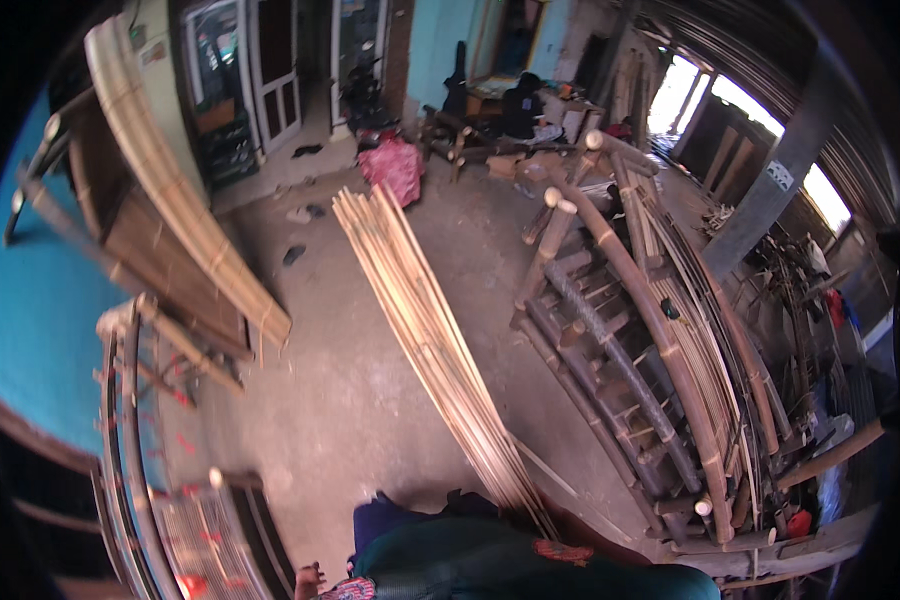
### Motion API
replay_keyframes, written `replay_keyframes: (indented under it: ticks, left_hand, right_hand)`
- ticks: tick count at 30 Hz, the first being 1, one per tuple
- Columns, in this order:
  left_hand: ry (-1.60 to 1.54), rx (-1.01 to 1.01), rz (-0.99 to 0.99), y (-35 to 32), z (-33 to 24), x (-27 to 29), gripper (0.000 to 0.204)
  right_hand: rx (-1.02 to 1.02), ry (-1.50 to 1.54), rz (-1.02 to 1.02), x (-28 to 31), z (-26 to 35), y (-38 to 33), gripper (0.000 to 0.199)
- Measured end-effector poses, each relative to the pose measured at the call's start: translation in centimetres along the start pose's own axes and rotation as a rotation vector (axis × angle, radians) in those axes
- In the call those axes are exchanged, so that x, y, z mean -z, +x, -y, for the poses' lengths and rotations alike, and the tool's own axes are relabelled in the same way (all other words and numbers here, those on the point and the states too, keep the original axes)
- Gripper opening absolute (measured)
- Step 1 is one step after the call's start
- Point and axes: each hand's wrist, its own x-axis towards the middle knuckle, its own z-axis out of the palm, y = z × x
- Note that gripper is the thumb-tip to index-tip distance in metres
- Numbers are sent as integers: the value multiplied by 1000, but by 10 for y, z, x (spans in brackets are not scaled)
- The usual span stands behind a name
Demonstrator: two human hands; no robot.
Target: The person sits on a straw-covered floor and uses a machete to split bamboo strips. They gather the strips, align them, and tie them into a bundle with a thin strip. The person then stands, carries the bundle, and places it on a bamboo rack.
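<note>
A long bundle of thin, pale bamboo strips (420,320) slants from the middle of the room down to my right side. Its near end passes against my dark green shirt (450,560), where my right arm (595,535) lies close beside it. My right hand is hidden, so its grip on the strips does not show. At the lower edge hangs my left hand (310,578), fingers loosely bent and apart, with nothing visible in it. A patterned red-and-white cuff (348,589) lies next to that hand.
Bamboo frames (660,350) crowd the right side. Another bamboo frame (135,420) stands at left, near a tall split-bamboo panel (185,205) leaning by the wall. A red cloth-covered heap (390,168) lies ahead. Slippers (295,254) dot the floor; a person (522,108) sits far back.
</note>
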Motion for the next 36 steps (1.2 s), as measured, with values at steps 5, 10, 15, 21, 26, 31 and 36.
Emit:
replay_keyframes:
  ticks: [5,10,15,21,26,31,36]
  left_hand:
    - [235,-570,-225,96,-342,52,38]
    - [15,-931,-105,144,-631,33,26]
    - [51,-773,-72,202,-777,-39,24]
    - [361,-273,236,242,-836,-137,27]
    - [365,-228,278,281,-950,-183,29]
    - [457,-217,269,347,-1111,-222,30]
    - [617,-369,254,394,-1356,-284,31]
  right_hand:
    - [113,47,-73,-34,67,88,61]
    - [190,85,-128,-18,136,202,61]
    - [290,37,-177,16,261,316,62]
    - [394,-43,-243,30,410,407,62]
    - [463,-96,-330,54,511,495,62]
    - [590,-174,-497,87,596,583,62]
    - [815,-358,-760,96,692,653,59]
